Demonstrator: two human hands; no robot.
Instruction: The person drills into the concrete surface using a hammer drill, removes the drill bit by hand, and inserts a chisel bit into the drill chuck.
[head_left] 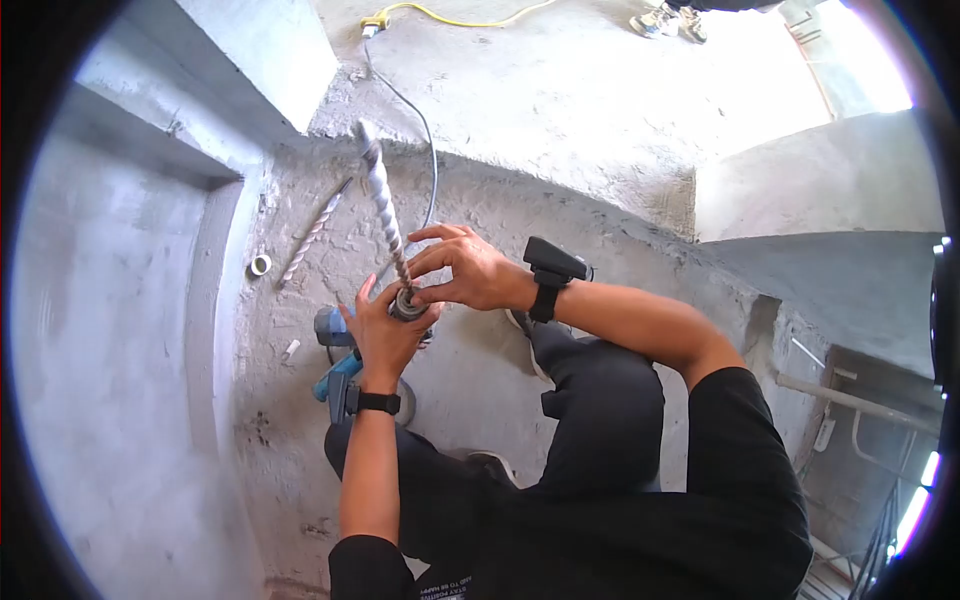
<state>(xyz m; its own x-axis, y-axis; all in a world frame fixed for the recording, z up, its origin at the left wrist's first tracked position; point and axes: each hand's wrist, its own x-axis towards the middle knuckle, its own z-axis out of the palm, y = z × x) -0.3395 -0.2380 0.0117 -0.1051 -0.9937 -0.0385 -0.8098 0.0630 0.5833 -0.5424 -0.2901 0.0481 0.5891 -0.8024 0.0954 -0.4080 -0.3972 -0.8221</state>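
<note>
You hold the blue power drill [333, 325] by its chuck [407, 306].
Your left hand [388, 338] cups the chuck; your right hand [476, 272] curls at the upright drill bit's [380, 195] base, its pinch unclear. Another bit [313, 235] lies on the floor [300, 385].

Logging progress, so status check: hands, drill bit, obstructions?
Left hand around the chuck. Right hand at base of spiral bit; full seating not confirmable. Second bit on floor, left; grey cord nearby, right.
</note>
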